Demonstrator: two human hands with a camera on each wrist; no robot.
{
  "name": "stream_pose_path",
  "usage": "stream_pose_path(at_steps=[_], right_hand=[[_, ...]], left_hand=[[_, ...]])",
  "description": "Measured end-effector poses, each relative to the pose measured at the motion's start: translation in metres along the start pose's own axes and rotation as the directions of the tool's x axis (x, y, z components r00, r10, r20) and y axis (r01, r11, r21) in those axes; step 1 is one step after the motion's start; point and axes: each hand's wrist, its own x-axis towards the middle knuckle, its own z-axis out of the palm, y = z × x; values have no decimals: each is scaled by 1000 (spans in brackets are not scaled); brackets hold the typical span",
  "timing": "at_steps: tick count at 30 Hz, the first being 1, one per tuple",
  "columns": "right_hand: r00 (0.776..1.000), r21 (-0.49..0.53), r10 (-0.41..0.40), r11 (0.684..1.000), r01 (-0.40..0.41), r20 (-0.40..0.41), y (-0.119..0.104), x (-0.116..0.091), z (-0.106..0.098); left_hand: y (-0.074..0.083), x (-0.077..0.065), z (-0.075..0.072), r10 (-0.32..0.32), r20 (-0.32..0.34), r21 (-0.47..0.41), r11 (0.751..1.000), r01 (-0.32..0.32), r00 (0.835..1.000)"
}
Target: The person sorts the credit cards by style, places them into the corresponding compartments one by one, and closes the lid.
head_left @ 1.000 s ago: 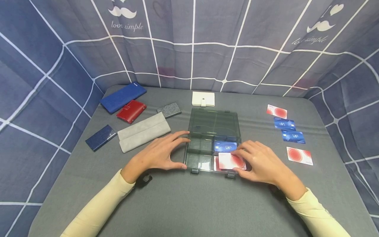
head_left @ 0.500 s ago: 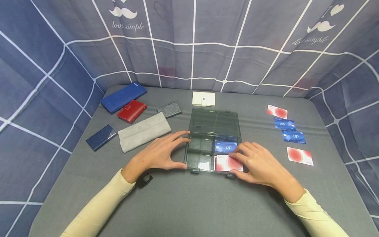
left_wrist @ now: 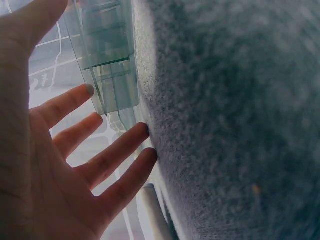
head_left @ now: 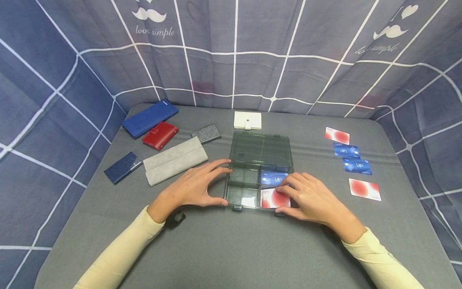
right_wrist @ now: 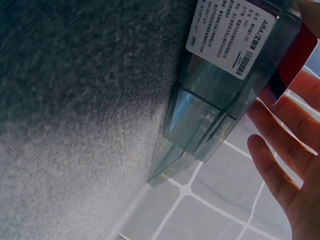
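Note:
A translucent dark-green plastic box [head_left: 243, 196] with compartments stands unlatched, its lid [head_left: 261, 150] laid back. My right hand [head_left: 310, 196] pinches a white-and-red card [head_left: 268, 198] at the front right compartment. In the right wrist view the card's dark red side [right_wrist: 300, 57] shows tilted above the box wall. A blue VIP card [head_left: 271, 178] lies in the back right compartment. My left hand [head_left: 196, 184] is spread at the box's left side, with thumb and fingertips at its edge. The left wrist view shows those fingers [left_wrist: 115, 150] extended and holding nothing.
Right of the box lie two blue cards [head_left: 346, 150] and two red-and-white cards [head_left: 364, 189]. On the left are a grey wallet [head_left: 175, 161], a red one [head_left: 160, 135], blue ones [head_left: 150, 118] and a small grey holder [head_left: 206, 134]. A white holder [head_left: 247, 120] sits behind the lid.
The right hand has moved slightly left with the white-and-red card, which went from overhanging the box's right edge to lining up with the front right compartment. The left hand has stayed put.

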Motion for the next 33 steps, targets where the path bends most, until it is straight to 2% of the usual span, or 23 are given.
stream_pose_path(at_steps=[7,16,25,33], right_hand=[[999,-3,23,1000,-23,30,0,1,1],[998,66,69,995,-69,3,16,-14,-3],[980,69,197,978,-198,28,48,-40,-16],[959,75,279,957,-281,39,75,-71,-26]], left_hand=[[0,-1,0,-13,14,-11,1000,13,1000],[-1,0,0,-5,9,-9,1000,5,1000],[0,-1,-1,-15,16,-11,1000,16,1000],[0,0,0,1,3,-7,1000,-1,1000]])
